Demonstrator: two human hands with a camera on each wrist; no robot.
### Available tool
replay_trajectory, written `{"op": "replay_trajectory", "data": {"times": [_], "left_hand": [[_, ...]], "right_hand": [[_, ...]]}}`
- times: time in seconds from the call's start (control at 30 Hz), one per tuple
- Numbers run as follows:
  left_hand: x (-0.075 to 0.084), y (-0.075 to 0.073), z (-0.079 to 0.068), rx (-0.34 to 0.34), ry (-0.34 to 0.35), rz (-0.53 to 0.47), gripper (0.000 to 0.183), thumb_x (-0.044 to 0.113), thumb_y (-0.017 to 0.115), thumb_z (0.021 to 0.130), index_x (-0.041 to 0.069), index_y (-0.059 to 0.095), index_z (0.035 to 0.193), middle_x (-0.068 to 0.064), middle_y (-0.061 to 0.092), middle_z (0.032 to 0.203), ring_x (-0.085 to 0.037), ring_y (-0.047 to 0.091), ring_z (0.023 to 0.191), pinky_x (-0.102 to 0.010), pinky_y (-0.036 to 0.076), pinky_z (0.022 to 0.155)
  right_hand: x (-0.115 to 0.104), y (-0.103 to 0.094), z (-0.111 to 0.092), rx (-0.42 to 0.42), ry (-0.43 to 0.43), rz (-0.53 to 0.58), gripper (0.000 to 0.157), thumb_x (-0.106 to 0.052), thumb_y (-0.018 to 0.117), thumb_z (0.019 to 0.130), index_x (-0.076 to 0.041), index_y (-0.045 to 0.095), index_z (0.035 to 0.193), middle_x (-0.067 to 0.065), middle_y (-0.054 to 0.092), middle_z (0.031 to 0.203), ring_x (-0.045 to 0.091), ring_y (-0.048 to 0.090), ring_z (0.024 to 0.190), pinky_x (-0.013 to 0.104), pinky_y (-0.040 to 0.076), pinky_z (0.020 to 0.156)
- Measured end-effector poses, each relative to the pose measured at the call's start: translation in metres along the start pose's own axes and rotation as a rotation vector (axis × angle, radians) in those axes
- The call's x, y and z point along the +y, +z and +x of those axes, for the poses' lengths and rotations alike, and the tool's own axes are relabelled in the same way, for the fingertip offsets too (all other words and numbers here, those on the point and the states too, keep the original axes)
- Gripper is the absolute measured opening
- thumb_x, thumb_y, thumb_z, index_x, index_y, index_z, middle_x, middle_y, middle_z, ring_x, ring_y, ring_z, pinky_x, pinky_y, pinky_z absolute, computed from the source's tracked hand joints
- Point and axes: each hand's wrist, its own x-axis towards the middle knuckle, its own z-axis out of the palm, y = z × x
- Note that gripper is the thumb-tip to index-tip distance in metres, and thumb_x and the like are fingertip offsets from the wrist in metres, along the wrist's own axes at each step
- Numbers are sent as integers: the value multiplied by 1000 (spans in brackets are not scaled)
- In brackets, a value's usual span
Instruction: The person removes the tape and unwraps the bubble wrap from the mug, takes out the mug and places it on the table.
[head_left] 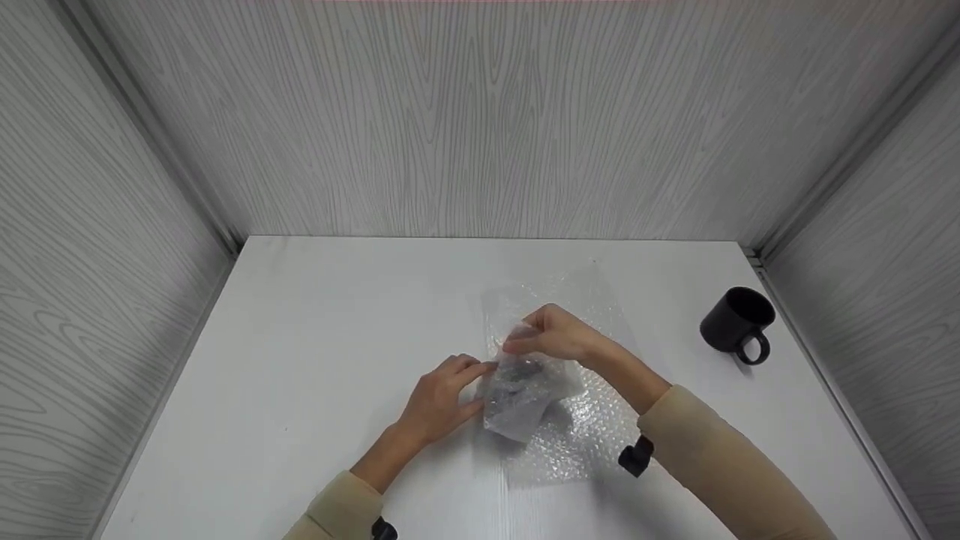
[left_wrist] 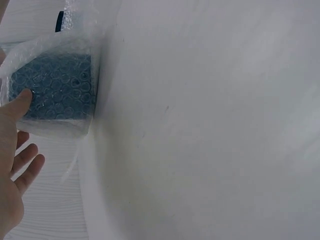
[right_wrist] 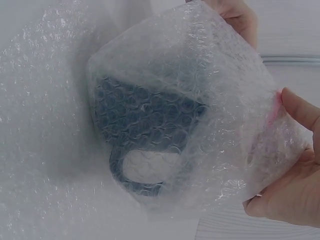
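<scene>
- Enclosure: pale wood-grain panels [head_left: 450,127] at the back and both sides, enclosing a white bench [head_left: 337,307].
- Bubble-wrap pouch [right_wrist: 235,165], one: translucent, between the two hands near the middle of the bench; a pink strip [right_wrist: 274,111] marks the edge by the right thumb. Whether its lower end touches the surface below, cannot tell.
- Wrapped mug [right_wrist: 145,112], one: dark, inside the pouch, body and handle showing through the bubbles (contents blurred from the head view).
- Left hand [head_left: 441,397]: thumb laid against the pouch, index finger at its side, the other fingers loosely extended; a light, half-open pinch.
- Right hand [head_left: 559,335]: fingers curled, thumb closed in a pinch on the pouch's upper edge.
- Bubble-wrap sheet [head_left: 559,463], one: flat on the bench, partly beneath the pouch; whether a single layer or a bag, cannot tell.
- Black mug [head_left: 727,322], one: unwrapped, upright toward the right side of the bench, well apart from both hands.
- Handling note (judgement): the left hand best bears the mug's weight through the film while the right manages only the edge; a gentle pinch spares the bubbles, and a low carry guards against the mug slipping out. The handle seems the likeliest part to snag.
</scene>
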Motion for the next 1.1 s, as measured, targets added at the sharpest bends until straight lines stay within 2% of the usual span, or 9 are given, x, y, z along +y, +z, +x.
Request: {"op": "replay_trajectory", "data": {"times": [0.07, 0.17, 0.3, 0.4, 0.57, 0.7, 0.83, 0.97, 1.1], "left_hand": [[0, 0, 1, 2, 5, -1, 51, 16, 90, 82, 16, 72, 129, -2, 71, 112, -17, 71, 104, -30, 63, 86], [-1, -1, 1, 0, 8, -4, 50, 15, 90, 82, 16, 72, 129, -2, 71, 112, -17, 71, 104, -30, 63, 86], [-1, -1, 1, -5, 8, -6, 48, 15, 88, 84, 17, 72, 130, -1, 71, 112, -16, 71, 104, -29, 63, 85], [0, -2, 1, -7, 5, -6, 48, 16, 88, 85, 17, 72, 130, -1, 72, 112, -16, 71, 103, -30, 63, 85], [2, -3, 1, -22, -12, -9, 51, 17, 89, 84, 16, 71, 131, -2, 71, 113, -17, 71, 105, -31, 63, 85], [2, -4, 2, -40, -27, -11, 52, 17, 89, 84, 18, 71, 133, 0, 71, 113, -16, 70, 106, -31, 63, 85], [1, -3, 2, -40, -24, -8, 51, 17, 88, 85, 19, 71, 132, -1, 72, 112, -16, 70, 104, -31, 63, 84], [1, -3, 2, -39, -26, -10, 51, 17, 88, 85, 18, 71, 132, -2, 72, 112, -17, 70, 104, -31, 63, 84], [1, -3, 2, -45, -30, -23, 49, 17, 88, 86, 18, 71, 132, -2, 73, 112, -16, 70, 104, -31, 63, 85]], "right_hand": [[-1, -1, -2, 5, -1, 0, 20, -26, 79, 95, -7, 80, 91, -11, 66, 75, 8, 49, 71, 25, 43, 70], [-2, -1, -4, 10, -3, -1, 19, -26, 79, 95, -8, 81, 91, -9, 69, 80, 8, 50, 71, 25, 44, 70], [-5, -1, -8, 14, 5, 3, 18, -26, 78, 95, -9, 82, 97, -2, 79, 97, 9, 61, 84, 27, 52, 83], [-6, -2, -11, 19, 2, -1, 20, -27, 78, 96, -8, 82, 99, -2, 80, 100, 8, 64, 87, 26, 53, 85], [-6, -4, -17, 22, -15, 2, 23, -26, 78, 96, -4, 79, 94, -12, 69, 84, 7, 57, 80, 23, 50, 76], [-5, -4, -21, 22, -35, 9, 24, -25, 78, 96, -1, 77, 92, -13, 59, 72, 8, 49, 72, 22, 46, 70], [-4, -5, -24, 29, -52, -10, 25, -27, 78, 96, -4, 75, 87, -13, 50, 64, 7, 42, 64, 21, 42, 64], [-3, -6, -27, 32, -62, -16, 26, -27, 78, 96, -7, 71, 81, -12, 44, 62, 7, 39, 62, 21, 40, 63], [-2, -6, -31, 29, -72, -7, 25, -26, 78, 96, -5, 73, 83, -12, 49, 64, 7, 43, 65, 21, 43, 66]]}}
